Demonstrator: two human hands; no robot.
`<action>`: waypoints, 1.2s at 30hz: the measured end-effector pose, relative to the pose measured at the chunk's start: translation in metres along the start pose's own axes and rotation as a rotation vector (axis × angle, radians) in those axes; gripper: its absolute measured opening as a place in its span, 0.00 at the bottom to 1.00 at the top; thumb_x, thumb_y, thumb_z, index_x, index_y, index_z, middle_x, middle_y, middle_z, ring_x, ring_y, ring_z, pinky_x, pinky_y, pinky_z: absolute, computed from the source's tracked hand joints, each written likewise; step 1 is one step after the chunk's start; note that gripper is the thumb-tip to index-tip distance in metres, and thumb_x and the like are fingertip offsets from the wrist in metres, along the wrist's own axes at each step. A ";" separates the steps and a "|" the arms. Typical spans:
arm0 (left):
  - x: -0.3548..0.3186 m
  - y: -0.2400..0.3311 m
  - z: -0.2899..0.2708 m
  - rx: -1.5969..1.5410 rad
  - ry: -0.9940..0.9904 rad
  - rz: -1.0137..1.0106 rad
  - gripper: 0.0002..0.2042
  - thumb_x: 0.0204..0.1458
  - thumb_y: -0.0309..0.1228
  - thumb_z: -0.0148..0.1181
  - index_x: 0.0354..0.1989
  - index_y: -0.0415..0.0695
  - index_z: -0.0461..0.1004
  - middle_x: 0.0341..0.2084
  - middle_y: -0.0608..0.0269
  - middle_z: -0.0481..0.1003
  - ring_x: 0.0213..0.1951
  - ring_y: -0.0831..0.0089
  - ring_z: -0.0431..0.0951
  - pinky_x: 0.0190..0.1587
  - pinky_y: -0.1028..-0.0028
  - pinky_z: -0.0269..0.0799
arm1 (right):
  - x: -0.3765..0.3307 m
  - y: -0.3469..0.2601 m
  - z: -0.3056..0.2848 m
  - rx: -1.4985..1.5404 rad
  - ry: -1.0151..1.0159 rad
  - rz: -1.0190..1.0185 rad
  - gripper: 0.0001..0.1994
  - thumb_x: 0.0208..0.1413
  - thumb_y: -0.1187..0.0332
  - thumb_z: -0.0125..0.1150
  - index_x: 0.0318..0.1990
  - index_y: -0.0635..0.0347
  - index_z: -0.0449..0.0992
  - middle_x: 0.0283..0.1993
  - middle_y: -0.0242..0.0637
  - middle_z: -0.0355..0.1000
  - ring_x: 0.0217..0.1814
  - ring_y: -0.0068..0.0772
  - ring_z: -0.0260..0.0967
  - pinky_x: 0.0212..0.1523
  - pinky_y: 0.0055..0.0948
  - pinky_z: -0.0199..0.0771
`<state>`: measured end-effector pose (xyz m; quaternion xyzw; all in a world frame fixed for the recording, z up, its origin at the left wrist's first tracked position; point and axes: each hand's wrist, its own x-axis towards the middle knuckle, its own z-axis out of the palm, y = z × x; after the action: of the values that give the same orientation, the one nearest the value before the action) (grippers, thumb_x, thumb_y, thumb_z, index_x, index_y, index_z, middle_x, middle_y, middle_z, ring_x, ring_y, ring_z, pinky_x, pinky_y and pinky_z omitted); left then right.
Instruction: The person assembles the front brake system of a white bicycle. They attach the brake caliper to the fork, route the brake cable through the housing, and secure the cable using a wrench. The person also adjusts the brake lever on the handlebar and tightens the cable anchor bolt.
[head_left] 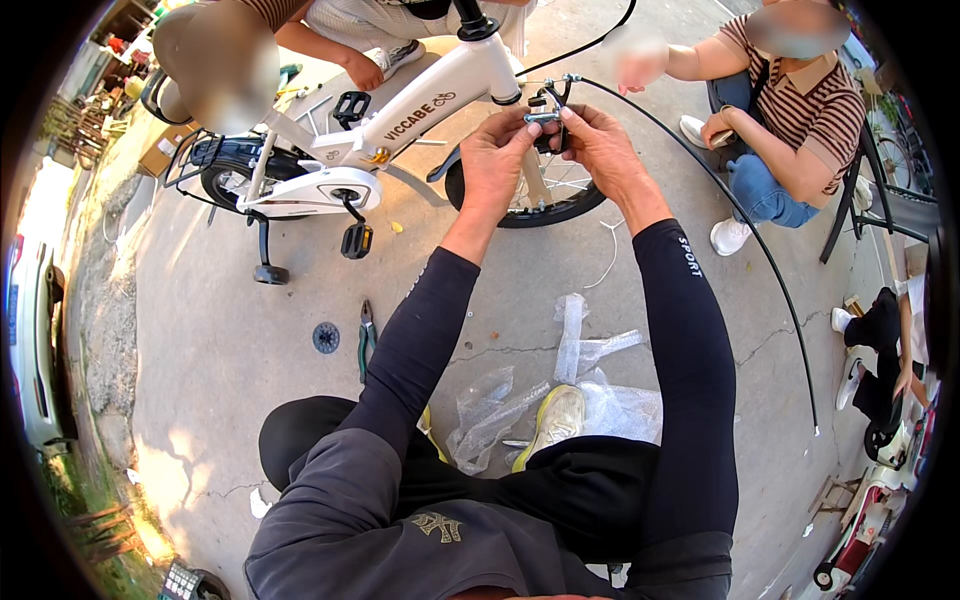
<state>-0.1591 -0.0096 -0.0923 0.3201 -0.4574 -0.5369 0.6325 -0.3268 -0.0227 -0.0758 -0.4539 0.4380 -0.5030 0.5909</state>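
Head view: your left hand (492, 160) and right hand (600, 148) pinch a small metal brake part (545, 118) together, above the bike's front wheel (540, 200). Pliers (366, 338) lie on the concrete by your knee.

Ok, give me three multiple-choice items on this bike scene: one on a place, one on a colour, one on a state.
1. Where do the pliers lie?
A. on the concrete ground
B. on the bicycle saddle
C. in a toolbox

2. What colour is the bicycle frame?
A. red
B. white
C. green

3. What are the left hand and right hand doing?
A. resting on the knees
B. both holding a small brake part at the front wheel
C. gripping the pliers

Answers: 1 A, they lie on bare concrete beside a black disc; 2 B, the tubes are white; 3 B, the fingers of both pinch the metal part.
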 end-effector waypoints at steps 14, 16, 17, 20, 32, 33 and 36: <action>0.012 0.009 -0.001 0.820 -0.152 0.380 0.12 0.51 0.19 0.68 0.44 0.37 0.82 0.33 0.60 0.82 0.34 0.74 0.84 0.38 0.78 0.78 | -0.002 0.003 0.001 -0.128 -0.084 -0.018 0.14 0.69 0.63 0.55 0.52 0.64 0.77 0.38 0.29 0.78 0.36 0.17 0.74 0.35 0.18 0.73; 0.012 0.010 0.003 0.767 -0.133 0.354 0.12 0.51 0.20 0.68 0.45 0.37 0.82 0.33 0.59 0.82 0.34 0.74 0.84 0.38 0.77 0.78 | -0.002 0.003 0.002 -0.106 -0.075 -0.016 0.15 0.69 0.63 0.55 0.55 0.64 0.76 0.38 0.29 0.78 0.36 0.16 0.74 0.36 0.18 0.73; 0.012 0.010 0.005 0.689 -0.119 0.306 0.12 0.51 0.20 0.68 0.46 0.36 0.82 0.33 0.59 0.83 0.33 0.75 0.84 0.37 0.77 0.78 | -0.002 0.004 0.002 -0.096 -0.075 -0.017 0.16 0.69 0.63 0.55 0.56 0.65 0.76 0.38 0.29 0.78 0.36 0.16 0.74 0.36 0.18 0.73; 0.009 0.008 0.005 0.599 -0.115 0.185 0.12 0.52 0.21 0.67 0.46 0.36 0.81 0.33 0.57 0.83 0.33 0.76 0.83 0.37 0.77 0.78 | -0.002 0.003 0.000 -0.135 -0.049 -0.015 0.17 0.69 0.63 0.55 0.57 0.65 0.76 0.38 0.30 0.78 0.36 0.16 0.74 0.36 0.18 0.73; 0.008 -0.006 0.004 0.426 -0.065 0.115 0.08 0.58 0.19 0.62 0.44 0.32 0.81 0.31 0.61 0.82 0.32 0.79 0.82 0.36 0.80 0.78 | -0.003 0.003 0.000 -0.145 -0.074 -0.042 0.15 0.69 0.63 0.55 0.52 0.64 0.79 0.38 0.30 0.79 0.38 0.18 0.74 0.41 0.21 0.74; 0.008 -0.006 0.004 0.426 -0.067 0.114 0.08 0.58 0.20 0.62 0.44 0.32 0.81 0.31 0.61 0.82 0.32 0.79 0.82 0.36 0.80 0.78 | -0.004 0.002 0.000 -0.142 -0.071 -0.038 0.14 0.69 0.63 0.55 0.52 0.64 0.79 0.38 0.30 0.79 0.38 0.19 0.74 0.42 0.22 0.75; 0.010 -0.006 0.002 0.364 -0.092 0.069 0.08 0.57 0.19 0.62 0.45 0.32 0.80 0.31 0.60 0.82 0.32 0.79 0.83 0.36 0.80 0.78 | -0.007 -0.001 -0.002 -0.139 -0.063 -0.029 0.14 0.69 0.64 0.54 0.52 0.65 0.79 0.39 0.32 0.79 0.38 0.20 0.75 0.43 0.23 0.76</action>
<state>-0.1629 -0.0208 -0.0945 0.3884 -0.5860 -0.4373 0.5608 -0.3301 -0.0163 -0.0748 -0.5160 0.4464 -0.4651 0.5641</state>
